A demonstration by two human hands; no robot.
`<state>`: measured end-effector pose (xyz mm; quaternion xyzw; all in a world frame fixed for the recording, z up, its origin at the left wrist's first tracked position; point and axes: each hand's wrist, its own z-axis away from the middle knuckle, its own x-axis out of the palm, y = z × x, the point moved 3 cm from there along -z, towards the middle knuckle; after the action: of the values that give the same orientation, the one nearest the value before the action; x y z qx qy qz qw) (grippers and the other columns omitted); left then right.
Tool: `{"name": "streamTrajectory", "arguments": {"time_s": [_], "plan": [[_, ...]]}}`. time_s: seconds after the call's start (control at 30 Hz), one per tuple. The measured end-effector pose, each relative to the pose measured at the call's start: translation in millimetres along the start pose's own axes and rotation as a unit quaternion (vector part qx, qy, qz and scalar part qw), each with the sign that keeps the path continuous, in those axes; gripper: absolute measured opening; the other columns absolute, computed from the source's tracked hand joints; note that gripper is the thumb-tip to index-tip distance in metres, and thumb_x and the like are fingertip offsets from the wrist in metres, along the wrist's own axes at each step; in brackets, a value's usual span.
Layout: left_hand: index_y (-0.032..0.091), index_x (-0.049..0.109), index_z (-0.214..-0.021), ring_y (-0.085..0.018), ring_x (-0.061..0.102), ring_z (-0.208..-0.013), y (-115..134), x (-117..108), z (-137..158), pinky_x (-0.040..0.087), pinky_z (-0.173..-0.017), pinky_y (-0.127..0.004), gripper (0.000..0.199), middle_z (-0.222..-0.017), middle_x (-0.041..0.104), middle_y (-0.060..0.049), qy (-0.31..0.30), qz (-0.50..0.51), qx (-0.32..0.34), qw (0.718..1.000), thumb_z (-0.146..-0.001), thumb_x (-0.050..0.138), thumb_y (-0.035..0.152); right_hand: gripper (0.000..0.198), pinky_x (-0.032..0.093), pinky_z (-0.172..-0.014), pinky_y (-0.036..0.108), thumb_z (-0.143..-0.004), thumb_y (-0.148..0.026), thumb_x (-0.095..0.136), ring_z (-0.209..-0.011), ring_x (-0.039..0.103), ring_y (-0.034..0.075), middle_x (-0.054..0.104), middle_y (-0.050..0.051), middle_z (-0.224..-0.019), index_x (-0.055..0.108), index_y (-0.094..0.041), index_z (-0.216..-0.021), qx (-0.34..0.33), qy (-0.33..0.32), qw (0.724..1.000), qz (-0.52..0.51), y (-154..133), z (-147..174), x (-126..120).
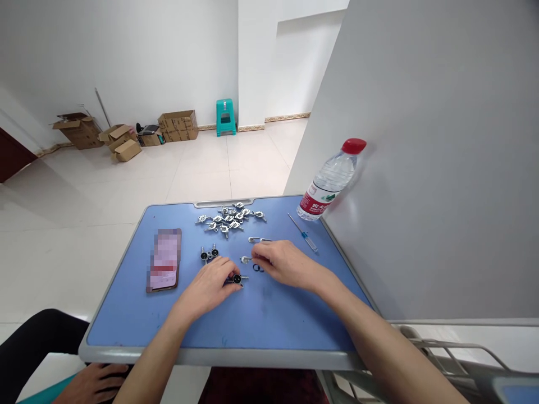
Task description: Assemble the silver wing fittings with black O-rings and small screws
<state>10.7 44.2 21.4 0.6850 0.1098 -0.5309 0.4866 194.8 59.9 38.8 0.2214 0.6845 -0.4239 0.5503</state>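
My left hand [208, 285] rests on the blue tabletop [269, 325], thumb and fingers closed around a small metal fitting with a black round face [237, 278]. Just to its right, the fingertips of my right hand [284, 261] are pinched together at the stem of a small silver metal part [245, 260]. Small black rings [256, 268] lie below those fingertips, partly hidden. Beyond the right hand are more silver parts [251, 239]. Two black-faced fittings [214, 253] stand past my left hand.
A pile of silver metal parts [228, 219] lies at the table's far side. A phone [165, 261] is at left; a screwdriver with a clear handle [309, 241] and a water bottle [330, 182] are at right, beside a grey panel [442, 168]. Another person's hand [95, 384] shows lower left.
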Motion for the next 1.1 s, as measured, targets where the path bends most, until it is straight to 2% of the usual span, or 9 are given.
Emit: {"name": "streamTrajectory", "arguments": {"time_s": [0.07, 0.17, 0.3, 0.47, 0.73, 0.97, 1.1], "plan": [[0.02, 0.055, -0.084, -0.019, 0.054, -0.086, 0, 0, -1, 0.044, -0.069, -0.03, 0.006, -0.086, 0.057, 0.0, -0.003, -0.005, 0.0, 1.0, -0.09, 0.056, 0.018, 0.016, 0.023, -0.055, 0.024, -0.093, -0.014, 0.049, -0.06, 0.047, 0.011, 0.059, -0.001, -0.073, 0.055, -0.018, -0.079, -0.05, -0.001, 0.999, -0.014, -10, 2, 2], [0.02, 0.057, -0.085, -0.019, 0.055, -0.088, -1, 0, -2, 0.045, -0.071, -0.03, 0.007, -0.088, 0.057, 0.0, -0.011, -0.002, -0.002, 1.0, -0.09, 0.055, 0.016, 0.019, 0.018, -0.052, 0.026, -0.093, -0.011, 0.046, -0.053, 0.038, 0.01, 0.054, -0.002, -0.068, 0.055, -0.018, -0.077, -0.083, -0.011, 0.996, 0.02, -18, 4, 7], [0.022, 0.06, -0.097, -0.019, 0.055, -0.096, -2, 1, -2, 0.047, -0.08, -0.031, 0.018, -0.097, 0.058, -0.001, -0.017, 0.017, 0.004, 1.0, -0.09, 0.05, 0.009, 0.023, 0.014, -0.051, 0.027, -0.086, -0.001, 0.043, -0.049, 0.029, 0.009, 0.049, -0.003, -0.066, 0.054, -0.018, -0.075, -0.095, -0.02, 0.993, 0.072, -18, 4, 10], [0.022, 0.061, -0.1, -0.02, 0.056, -0.098, -2, 0, -1, 0.048, -0.082, -0.033, 0.021, -0.101, 0.059, -0.002, -0.015, 0.019, 0.007, 1.0, -0.088, 0.05, 0.009, 0.03, 0.014, -0.05, 0.028, -0.078, 0.006, 0.039, -0.047, 0.026, 0.009, 0.049, -0.003, -0.068, 0.057, -0.018, -0.08, -0.103, -0.019, 0.988, 0.116, -16, 3, 12], [0.02, 0.06, -0.087, -0.02, 0.056, -0.092, -1, 1, -3, 0.048, -0.077, -0.032, 0.007, -0.094, 0.059, -0.001, 0.0, 0.018, 0.019, 1.0, -0.09, 0.054, 0.017, 0.027, 0.015, -0.05, 0.027, -0.087, 0.002, 0.04, -0.048, 0.028, 0.009, 0.054, -0.001, -0.073, 0.059, -0.018, -0.086, -0.124, 0.003, 0.985, 0.121, -17, -2, 23], [0.021, 0.062, -0.092, -0.019, 0.057, -0.092, -4, 2, -2, 0.048, -0.077, -0.032, 0.007, -0.094, 0.061, -0.001, 0.005, 0.028, 0.008, 1.0, -0.091, 0.055, 0.019, 0.018, 0.014, -0.05, 0.029, -0.092, -0.01, 0.045, -0.053, 0.044, 0.011, 0.063, 0.003, -0.079, 0.062, -0.015, -0.088, -0.037, -0.038, 0.988, 0.144, -16, -3, 20], [0.021, 0.061, -0.092, -0.019, 0.057, -0.091, -6, 3, -2, 0.047, -0.077, -0.032, 0.005, -0.093, 0.061, 0.0, 0.011, 0.024, -0.004, 1.0, -0.091, 0.056, 0.019, 0.018, 0.017, -0.051, 0.029, -0.091, -0.009, 0.047, -0.058, 0.051, 0.012, 0.065, 0.004, -0.081, 0.064, -0.015, -0.089, -0.034, -0.067, 0.99, 0.119, -20, -2, 18]]}}
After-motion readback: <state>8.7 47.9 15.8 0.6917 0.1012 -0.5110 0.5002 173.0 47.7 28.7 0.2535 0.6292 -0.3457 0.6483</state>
